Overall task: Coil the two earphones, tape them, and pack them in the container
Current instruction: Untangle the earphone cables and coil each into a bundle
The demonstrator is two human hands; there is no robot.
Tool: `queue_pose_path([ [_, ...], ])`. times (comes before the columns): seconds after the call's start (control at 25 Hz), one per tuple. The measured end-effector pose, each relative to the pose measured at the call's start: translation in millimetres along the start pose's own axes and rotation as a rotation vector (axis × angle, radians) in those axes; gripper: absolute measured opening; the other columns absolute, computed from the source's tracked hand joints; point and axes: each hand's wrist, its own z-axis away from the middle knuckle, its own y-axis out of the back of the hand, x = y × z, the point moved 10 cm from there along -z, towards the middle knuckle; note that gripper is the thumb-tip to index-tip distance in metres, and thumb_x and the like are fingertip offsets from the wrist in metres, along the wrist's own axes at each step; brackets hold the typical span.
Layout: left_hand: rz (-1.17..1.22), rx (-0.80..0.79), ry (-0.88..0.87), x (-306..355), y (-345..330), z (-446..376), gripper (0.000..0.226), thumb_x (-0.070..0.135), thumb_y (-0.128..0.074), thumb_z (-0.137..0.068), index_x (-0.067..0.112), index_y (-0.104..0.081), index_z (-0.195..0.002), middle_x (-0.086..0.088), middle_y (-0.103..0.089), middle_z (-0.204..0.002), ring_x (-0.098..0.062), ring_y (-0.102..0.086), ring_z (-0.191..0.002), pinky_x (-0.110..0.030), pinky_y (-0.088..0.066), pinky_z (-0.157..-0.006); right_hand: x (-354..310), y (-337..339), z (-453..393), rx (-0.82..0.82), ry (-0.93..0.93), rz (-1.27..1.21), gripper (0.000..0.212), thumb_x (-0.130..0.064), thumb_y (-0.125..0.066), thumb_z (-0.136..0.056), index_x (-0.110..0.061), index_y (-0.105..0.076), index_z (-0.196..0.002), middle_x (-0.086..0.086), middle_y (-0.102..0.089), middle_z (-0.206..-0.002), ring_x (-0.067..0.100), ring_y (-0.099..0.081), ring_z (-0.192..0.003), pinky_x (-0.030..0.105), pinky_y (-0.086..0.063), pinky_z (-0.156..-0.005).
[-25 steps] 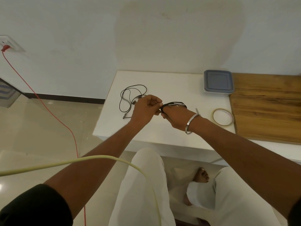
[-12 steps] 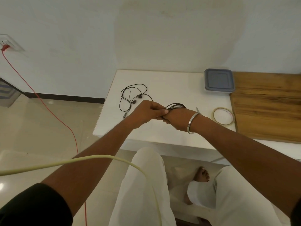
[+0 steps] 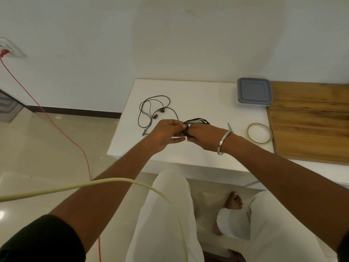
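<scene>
Both hands meet above the white worktop (image 3: 198, 95): left hand (image 3: 166, 134) and right hand (image 3: 204, 136) pinch the coiled earphone (image 3: 197, 121). Right, the tape roll (image 3: 259, 133); farther left the loose earphone (image 3: 154, 112), far right the closed container (image 3: 254, 93).

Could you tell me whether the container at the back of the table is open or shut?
Shut: the grey lid sits flat on the container, covering it fully.

We see our left hand (image 3: 166, 134) and right hand (image 3: 203, 135) holding a coiled earphone (image 3: 197, 121), seemingly pinched, above the worktop (image 3: 198, 99); another earphone (image 3: 151, 112) lies loose.
</scene>
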Motion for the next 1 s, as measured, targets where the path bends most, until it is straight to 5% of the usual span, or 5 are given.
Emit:
queue_pose_path([
  [0.16, 0.169, -0.068, 0.106, -12.5, -5.6, 1.8, 0.023, 0.007, -0.057, -0.095, 0.017, -0.062, -0.114, -0.001, -0.07, -0.088, -0.016, -0.067, -0.079, -0.032, -0.055, -0.07, 3.6, -3.1, -0.2, -0.035, -0.036, -0.06, 0.02, -0.018, -0.043, -0.098, -0.008, -0.06, -0.1, 0.004, -0.06, -0.101, 0.011, -0.045, -0.083, 0.018, -0.032, -0.075],
  [0.44, 0.252, -0.173, 0.095, -16.3, -16.2, 4.2, 0.018, 0.027, -0.062, -0.09, 0.021, -0.072, -0.105, 0.0, -0.067, -0.089, -0.015, -0.064, -0.085, -0.03, -0.049, -0.073, 11.8, -9.5, 4.4, -0.072, -0.103, -0.218, 0.02, -0.016, -0.042, -0.096, -0.012, -0.06, -0.09, -0.007, -0.05, -0.087, 0.011, -0.048, -0.081, 0.016, -0.034, -0.071],
  [0.64, 0.189, -0.029, -0.027, -12.3, -13.3, -6.4, 0.023, 0.008, -0.059, -0.094, 0.007, -0.064, -0.117, -0.003, -0.07, -0.083, -0.014, -0.066, -0.075, -0.024, -0.057, -0.07, 18.9, -13.6, 5.4, -0.088, -0.141, -0.189, 0.022, -0.017, -0.041, -0.097, -0.01, -0.062, -0.095, -0.003, -0.054, -0.092, 0.015, -0.052, -0.084, 0.026, -0.043, -0.079],
  [0.84, -0.388, 0.1, -0.203, 12.5, -20.9, -14.6, 0.025, 0.004, -0.049, -0.097, 0.001, -0.064, -0.117, -0.008, -0.069, -0.092, -0.02, -0.067, -0.078, -0.022, -0.055, -0.083, 29.0, -16.1, 7.1, -0.059, -0.164, -0.065, 0.023, -0.017, -0.039, -0.098, -0.007, -0.059, -0.099, 0.006, -0.062, -0.1, 0.022, -0.056, -0.091, 0.032, -0.045, -0.085],
  [1.0, -0.711, 0.237, -0.319, 28.8, -29.5, -19.7, 0.027, 0.007, -0.044, -0.097, 0.008, -0.068, -0.108, -0.002, -0.069, -0.089, -0.015, -0.067, -0.075, -0.007, -0.046, -0.069, 37.3, -12.7, 5.8, -0.009, -0.178, -0.048, 0.021, -0.015, -0.038, -0.098, -0.007, -0.057, -0.104, 0.006, -0.062, -0.101, 0.023, -0.056, -0.095, 0.033, -0.044, -0.087],
])
